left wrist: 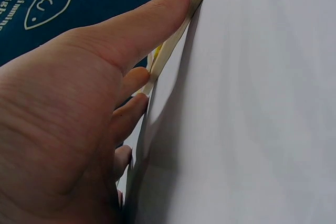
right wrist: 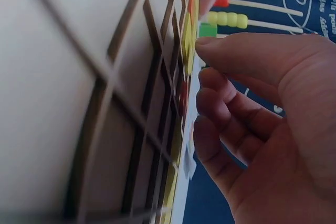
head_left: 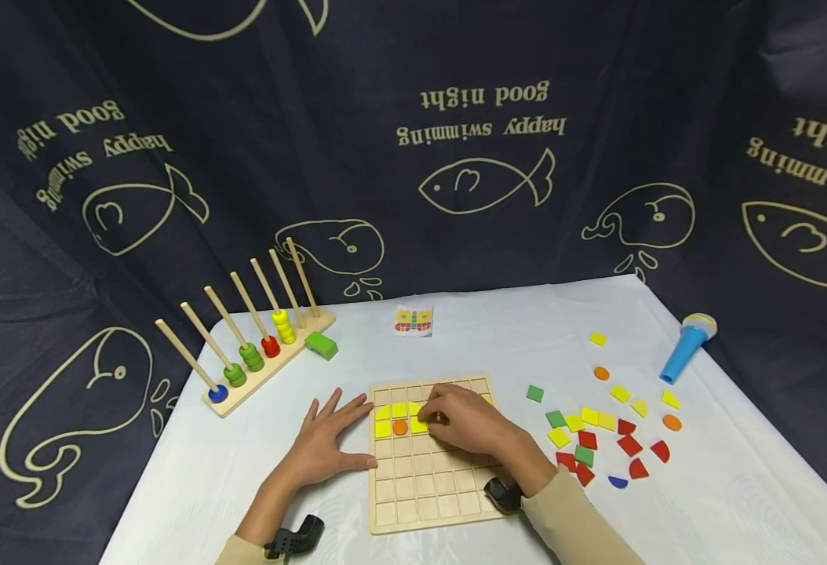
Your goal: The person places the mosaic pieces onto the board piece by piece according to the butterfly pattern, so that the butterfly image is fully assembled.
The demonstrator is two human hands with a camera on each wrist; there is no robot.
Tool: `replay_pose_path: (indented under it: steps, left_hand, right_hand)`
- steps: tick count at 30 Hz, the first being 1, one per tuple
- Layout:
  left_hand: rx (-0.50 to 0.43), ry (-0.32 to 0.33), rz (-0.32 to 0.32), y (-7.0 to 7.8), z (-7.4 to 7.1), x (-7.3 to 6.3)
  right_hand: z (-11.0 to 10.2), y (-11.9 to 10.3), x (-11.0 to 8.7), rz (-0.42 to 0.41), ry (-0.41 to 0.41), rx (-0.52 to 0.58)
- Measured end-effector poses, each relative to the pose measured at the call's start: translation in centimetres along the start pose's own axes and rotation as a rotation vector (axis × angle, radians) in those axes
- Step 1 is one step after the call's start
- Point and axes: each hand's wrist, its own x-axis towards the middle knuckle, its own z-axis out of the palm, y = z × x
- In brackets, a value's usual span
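A square wooden grid board (head_left: 413, 514) lies on the table, with several yellow tiles (head_left: 399, 410) and an orange disc (head_left: 400, 427) in its upper rows. Spread fingers of my left hand (head_left: 325, 447) rest along the board's left edge; in the left wrist view its thumb (left wrist: 163, 11) lies at the wooden rim. My right hand (head_left: 471, 420) is low over the upper middle, fingertips at a yellow square tile (head_left: 418, 424) in its cell. From the right wrist, the thumb tip (right wrist: 206, 45) meets a yellow piece (right wrist: 187, 51), fingers loosely bent, nothing showing between. My right hand hides part of the upper rows.
Loose red, yellow, green and orange pieces (head_left: 587, 440) and a blue one (head_left: 617, 482) lie to the right. A blue toy microphone (head_left: 685, 345) is beyond them. A peg stand with beads (head_left: 272, 365), a green block (head_left: 322, 345) and a butterfly picture card (head_left: 413, 321) stand behind.
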Motion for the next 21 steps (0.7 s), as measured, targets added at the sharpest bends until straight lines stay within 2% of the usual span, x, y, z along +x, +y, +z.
replay_pose_path:
  steps: [9, 15, 18, 21]
  left_hand:
    - [-0.01, -0.001, -0.002, 0.1, 0.2, 0.0]
    - [-0.02, 0.016, 0.014, 0.2, 0.2, 0.0]
    - [-0.024, 0.025, 0.019, 0.3, 0.1, 0.0]
    - [-0.02, 0.026, 0.021, 0.1, 0.0, 0.0]
  right_hand:
    - [-2.3, 2.3, -2.9, 0.08, 0.082, 0.018]
    - [-3.7, 4.1, -5.4, 0.133, 0.106, 0.024]
    - [-4.3, 5.0, -6.2, 0.182, 0.115, 0.011]
    - [-4.9, 5.9, -6.9, 0.27, 0.139, -0.014]
